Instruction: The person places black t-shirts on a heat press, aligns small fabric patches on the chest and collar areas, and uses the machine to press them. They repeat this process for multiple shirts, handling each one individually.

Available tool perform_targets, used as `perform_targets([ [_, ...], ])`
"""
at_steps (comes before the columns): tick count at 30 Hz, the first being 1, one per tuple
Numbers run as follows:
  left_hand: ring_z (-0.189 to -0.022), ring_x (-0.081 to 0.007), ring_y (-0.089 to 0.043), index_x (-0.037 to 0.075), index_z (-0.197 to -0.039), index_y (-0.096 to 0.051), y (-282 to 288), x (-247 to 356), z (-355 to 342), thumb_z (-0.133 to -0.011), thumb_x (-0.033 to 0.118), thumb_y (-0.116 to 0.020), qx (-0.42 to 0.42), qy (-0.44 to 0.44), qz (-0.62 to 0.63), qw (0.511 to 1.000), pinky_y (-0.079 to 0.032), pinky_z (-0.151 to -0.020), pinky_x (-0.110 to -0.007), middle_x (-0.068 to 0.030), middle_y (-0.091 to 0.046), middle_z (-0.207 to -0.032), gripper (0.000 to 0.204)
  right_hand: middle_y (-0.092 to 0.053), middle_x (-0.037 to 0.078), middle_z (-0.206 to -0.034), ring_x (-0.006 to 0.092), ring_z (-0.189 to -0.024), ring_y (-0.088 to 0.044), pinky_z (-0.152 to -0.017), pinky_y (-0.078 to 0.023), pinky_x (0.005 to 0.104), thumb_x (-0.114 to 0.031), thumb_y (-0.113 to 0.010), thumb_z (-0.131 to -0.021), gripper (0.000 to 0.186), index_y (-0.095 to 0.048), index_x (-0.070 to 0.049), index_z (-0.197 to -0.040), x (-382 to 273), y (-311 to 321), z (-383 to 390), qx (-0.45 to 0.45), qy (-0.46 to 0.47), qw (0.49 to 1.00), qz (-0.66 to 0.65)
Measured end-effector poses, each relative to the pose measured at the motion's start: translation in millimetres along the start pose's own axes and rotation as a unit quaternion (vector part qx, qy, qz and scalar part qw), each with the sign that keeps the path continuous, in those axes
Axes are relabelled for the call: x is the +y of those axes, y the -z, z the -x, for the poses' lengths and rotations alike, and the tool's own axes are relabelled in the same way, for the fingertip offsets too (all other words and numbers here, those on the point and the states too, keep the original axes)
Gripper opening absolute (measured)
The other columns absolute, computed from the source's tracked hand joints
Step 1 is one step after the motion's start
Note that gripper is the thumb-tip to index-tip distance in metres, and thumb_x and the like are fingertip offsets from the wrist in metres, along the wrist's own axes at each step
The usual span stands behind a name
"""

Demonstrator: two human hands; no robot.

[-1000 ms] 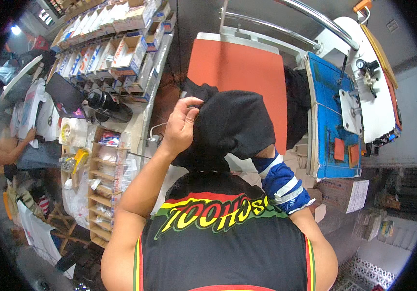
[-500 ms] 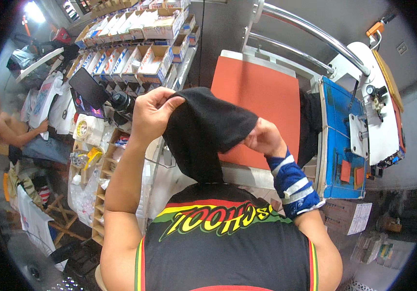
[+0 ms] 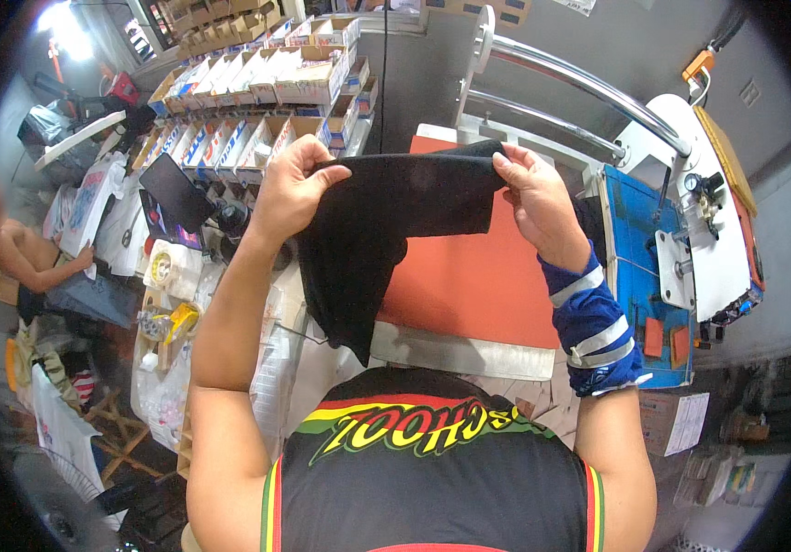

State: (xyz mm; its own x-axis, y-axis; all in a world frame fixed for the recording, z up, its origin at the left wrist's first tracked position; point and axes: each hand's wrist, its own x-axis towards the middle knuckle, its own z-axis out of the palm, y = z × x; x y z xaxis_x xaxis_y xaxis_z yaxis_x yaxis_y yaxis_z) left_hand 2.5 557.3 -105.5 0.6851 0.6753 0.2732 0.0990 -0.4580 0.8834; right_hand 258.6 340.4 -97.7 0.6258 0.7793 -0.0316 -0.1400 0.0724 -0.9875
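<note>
A black cloth garment (image 3: pixel 358 221) hangs in front of me, its upper edge stretched almost level between both hands. My left hand (image 3: pixel 289 189) pinches one end of that edge between thumb and fingers. At the other end my right hand (image 3: pixel 542 198), with a blue and white-striped wrap (image 3: pixel 584 322) on its forearm, pinches a corner. The garment's longer part drops from the left side to a point near my chest. Its shorter right part hangs over a flat orange-red pad (image 3: pixel 469 285), partly covering it. Which part of the garment I hold I cannot tell.
Right of the pad stand a blue-covered board (image 3: pixel 630 267) and a white machine part with a gauge (image 3: pixel 717 239), below chrome rails (image 3: pixel 579 74). Cardboard boxes (image 3: pixel 312 78) fill a rack at the back left. Another person (image 3: pixel 27 248) handles a light shirt at far left.
My right hand has risen and moved right, drawing the garment's upper edge taut and level. The left hand has risen slightly, still pinching. More of the pad's lower part now shows.
</note>
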Motion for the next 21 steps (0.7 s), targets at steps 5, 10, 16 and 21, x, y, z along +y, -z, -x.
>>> perform_targets([
  [5, -0.077, -0.0088, -0.066, 0.002, -0.103, -0.076, -5.2, 2.6, -20.8, -0.082, 0.002, -0.081, 0.066, 0.007, -0.039, 0.997, -0.051, -0.071, -0.026, -0.0046, -0.075, -0.083, 0.021, -0.072, 0.004, -0.087, 0.0066, -0.065, -0.06, -0.059, -0.043, 0.0189, -0.014, -0.074, -0.097, 0.046, -0.058, 0.001, -0.137, -5.6, -13.1, -21.5, 0.014, 0.044, 0.993, 0.112],
  [10, -0.073, -0.0126, -0.068, 0.002, -0.095, -0.077, -21.7, -33.8, -65.6, -0.084, -0.002, -0.075, 0.14, -0.026, -0.222, 0.965, -0.054, -0.069, -0.026, -0.0045, -0.076, -0.086, 0.012, -0.069, 0.006, -0.088, 0.0148, -0.073, -0.068, -0.066, -0.055, 0.0238, -0.008, -0.068, -0.099, 0.032, -0.061, 0.001, -0.129, 16.2, -21.2, -72.5, 0.062, -0.07, 0.994, -0.051],
  [16, -0.101, -0.0177, -0.071, -0.001, -0.092, -0.06, -54.2, -54.8, -135.6, -0.091, -0.013, -0.064, 0.149, -0.023, 0.065, 0.986, -0.058, -0.09, -0.032, -0.0161, -0.076, -0.108, 0.013, -0.067, 0.012, -0.103, 0.0226, -0.086, -0.07, -0.077, -0.061, 0.0314, 0.004, -0.064, -0.095, 0.021, -0.063, 0.003, -0.117, 24.2, -13.0, -139.1, 0.042, 0.013, 0.977, -0.207],
  [21, -0.101, -0.019, -0.072, -0.001, -0.098, -0.066, -78.7, -31.1, -116.7, -0.092, -0.006, -0.069, 0.11, -0.242, 0.011, 0.964, -0.058, -0.091, -0.033, -0.015, -0.076, -0.109, 0.009, -0.071, 0.01, -0.091, 0.0161, -0.084, -0.067, -0.076, -0.054, 0.0256, 0.006, -0.069, -0.086, 0.012, -0.071, 0.002, -0.096, 7.4, 52.7, -110.0, -0.001, 0.156, 0.985, -0.074],
])
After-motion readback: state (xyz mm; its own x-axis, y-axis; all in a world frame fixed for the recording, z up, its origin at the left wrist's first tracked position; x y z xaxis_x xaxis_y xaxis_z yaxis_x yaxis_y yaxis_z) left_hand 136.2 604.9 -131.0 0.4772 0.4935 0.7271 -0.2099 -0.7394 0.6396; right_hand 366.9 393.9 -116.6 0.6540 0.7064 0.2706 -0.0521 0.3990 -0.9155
